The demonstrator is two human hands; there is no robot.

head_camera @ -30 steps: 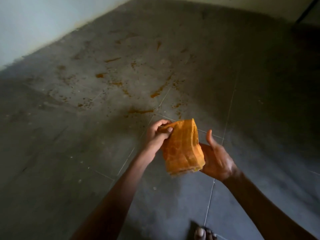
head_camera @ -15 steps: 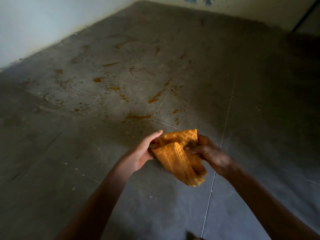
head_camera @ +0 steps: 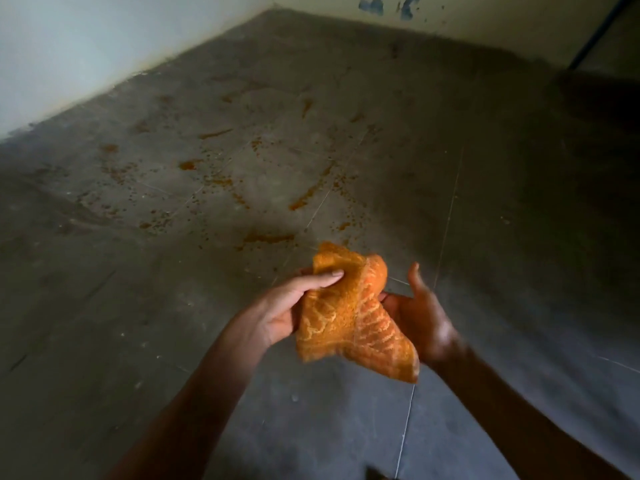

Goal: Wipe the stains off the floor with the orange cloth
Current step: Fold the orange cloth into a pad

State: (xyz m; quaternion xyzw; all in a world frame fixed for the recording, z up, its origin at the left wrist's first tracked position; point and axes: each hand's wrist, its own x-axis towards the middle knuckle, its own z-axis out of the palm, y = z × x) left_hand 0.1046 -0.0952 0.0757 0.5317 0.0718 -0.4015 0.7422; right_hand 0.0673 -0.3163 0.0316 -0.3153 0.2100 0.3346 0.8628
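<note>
The folded orange cloth (head_camera: 349, 313) hangs in the air well above the floor, between my two hands. My left hand (head_camera: 284, 306) grips its upper left part, thumb pressed across the top. My right hand (head_camera: 420, 317) is behind the cloth's right side, thumb raised and palm open; its fingers are hidden by the cloth, so I cannot tell whether it grips. Orange-brown stains (head_camera: 304, 195) streak and speckle the grey floor (head_camera: 502, 237) ahead of me, the nearest streak (head_camera: 266, 239) just beyond the cloth.
A pale wall (head_camera: 86, 46) borders the floor on the left and another wall (head_camera: 485, 19) runs along the far side. A blue pipe (head_camera: 595, 32) leans at the far right corner. Thin tile joints cross the floor.
The cloth has been turned and partly unfolded, its top now bunched under my left thumb. My right hand has loosened from gripping it to an open palm behind it. The view tilted up slightly.
</note>
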